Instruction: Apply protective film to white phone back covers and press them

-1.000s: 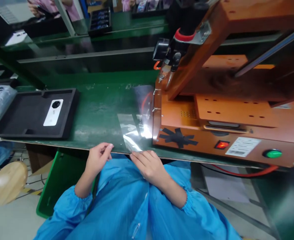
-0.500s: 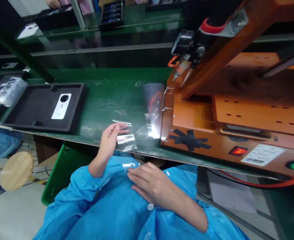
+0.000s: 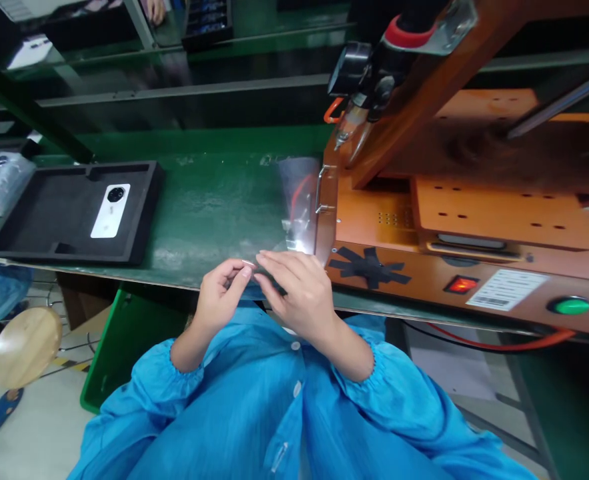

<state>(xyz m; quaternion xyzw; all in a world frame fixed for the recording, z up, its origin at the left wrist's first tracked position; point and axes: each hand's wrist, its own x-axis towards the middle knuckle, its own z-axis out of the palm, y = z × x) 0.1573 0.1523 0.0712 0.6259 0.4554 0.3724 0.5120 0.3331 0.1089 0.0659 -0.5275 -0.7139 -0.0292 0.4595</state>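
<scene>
My left hand (image 3: 219,293) is closed, thumb and forefinger pinching a clear plastic film (image 3: 248,263). Only a thin bright edge of the film shows between the fingertips; the rest is hidden or too clear to see. Close beside it is my right hand (image 3: 299,290), fingers stretched out and thumb a little apart. Its fingertips are at the film, but whether they touch it I cannot tell. Both hands are over the front edge of the green bench (image 3: 214,200). More clear plastic sheets (image 3: 299,200) lie against the machine's left side.
At left, a black foam tray (image 3: 39,213) holds a white phone (image 3: 111,212), camera side up. An orange press machine (image 3: 374,230) with a lit green button (image 3: 569,306) takes up the right. Below are a green bin (image 3: 124,353) and a round wooden stool (image 3: 27,347).
My right hand has risen from my lap to meet the left at the bench edge. The film, earlier stretched out between them, now shows only as a small edge. The view has shifted slightly.
</scene>
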